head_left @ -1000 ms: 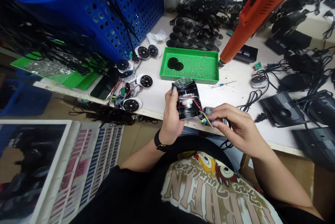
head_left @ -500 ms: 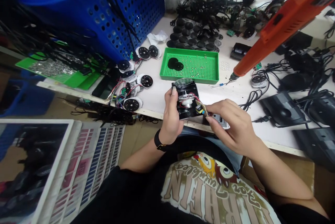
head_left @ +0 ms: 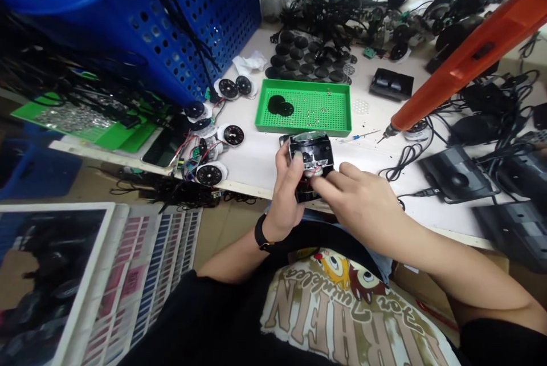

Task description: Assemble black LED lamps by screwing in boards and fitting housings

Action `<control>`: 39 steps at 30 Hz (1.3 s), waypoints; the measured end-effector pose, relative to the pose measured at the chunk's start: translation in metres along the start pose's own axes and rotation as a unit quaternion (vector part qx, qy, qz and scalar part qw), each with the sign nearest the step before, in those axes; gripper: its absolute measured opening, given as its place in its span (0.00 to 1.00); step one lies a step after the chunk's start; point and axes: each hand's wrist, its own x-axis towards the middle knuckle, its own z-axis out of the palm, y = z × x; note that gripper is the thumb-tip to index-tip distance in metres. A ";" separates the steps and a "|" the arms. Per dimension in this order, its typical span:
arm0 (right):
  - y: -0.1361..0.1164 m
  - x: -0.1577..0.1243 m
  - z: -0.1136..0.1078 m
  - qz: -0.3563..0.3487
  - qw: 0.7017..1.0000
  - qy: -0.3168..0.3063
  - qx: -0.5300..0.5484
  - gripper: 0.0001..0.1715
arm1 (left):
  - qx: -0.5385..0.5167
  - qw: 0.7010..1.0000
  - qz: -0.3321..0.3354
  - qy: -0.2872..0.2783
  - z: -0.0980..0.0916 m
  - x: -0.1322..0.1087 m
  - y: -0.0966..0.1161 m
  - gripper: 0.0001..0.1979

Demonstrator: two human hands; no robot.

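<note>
1. Right hand has shifted onto the black plastic motor housing, fingertips together against it;
2. left hand has its fingers clamped around the housing, held above the front edge of the white workbench.

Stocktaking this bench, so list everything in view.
plastic housing: 1, black, between the hands
perforated crate: 1, blue, far left of bench
perforated tray: 1, green, beyond the housing
rubber discs: many, black, beyond the tray
round dials: about six, black and white, left of the tray
electric screwdriver: 1, orange, upper right
small screwdriver: 1, blue and silver, right of the tray
smartphone: 1, black, bench's left
tablet: 1, white-framed, below the bench, left
left hand: 1, wristwatch, gripping the housing
right hand: 1, fingers on the housing
</note>
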 end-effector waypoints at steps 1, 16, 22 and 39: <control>0.000 0.000 0.000 0.028 0.999 0.011 0.014 0.11 | -0.007 1.000 -0.007 -0.026 -0.003 -0.001 0.001 0.36; -0.005 -0.064 0.044 0.261 0.867 0.258 0.338 0.20 | -0.031 0.999 0.001 -0.026 0.001 0.000 0.005 0.43; -0.007 -0.044 0.037 0.187 0.952 0.203 0.131 0.16 | -0.025 0.999 -0.016 -0.017 0.008 -0.004 -0.004 0.37; -0.004 -0.030 0.025 0.261 0.962 -0.072 0.022 0.16 | -0.043 0.996 -0.066 0.038 0.025 0.006 -0.024 0.38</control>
